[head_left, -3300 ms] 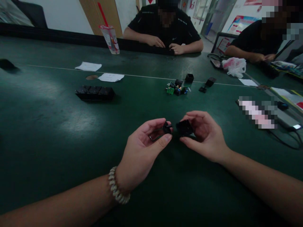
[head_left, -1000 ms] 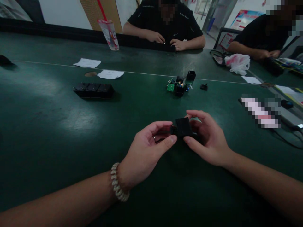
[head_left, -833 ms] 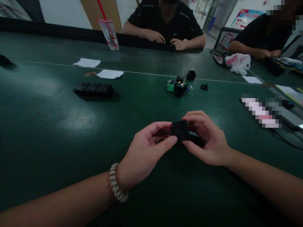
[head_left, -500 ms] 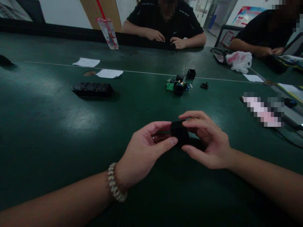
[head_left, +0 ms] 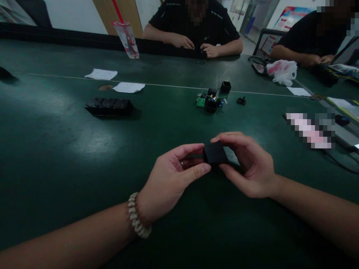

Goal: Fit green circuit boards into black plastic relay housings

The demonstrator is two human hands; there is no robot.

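Left hand [head_left: 176, 173] pinches one side of a little black box [head_left: 215, 152], right hand [head_left: 251, 164] grips the other — so they're both clamped on it, over the green table [head_left: 84, 183] — with some loose parts [head_left: 211, 106] farther back.

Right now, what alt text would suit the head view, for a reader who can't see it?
A left hand and right hand hold a small black block between their fingertips over a green table. Beyond them are a black row of boxes, a pile of electronic parts and a cup with a red straw; two people are farther back.
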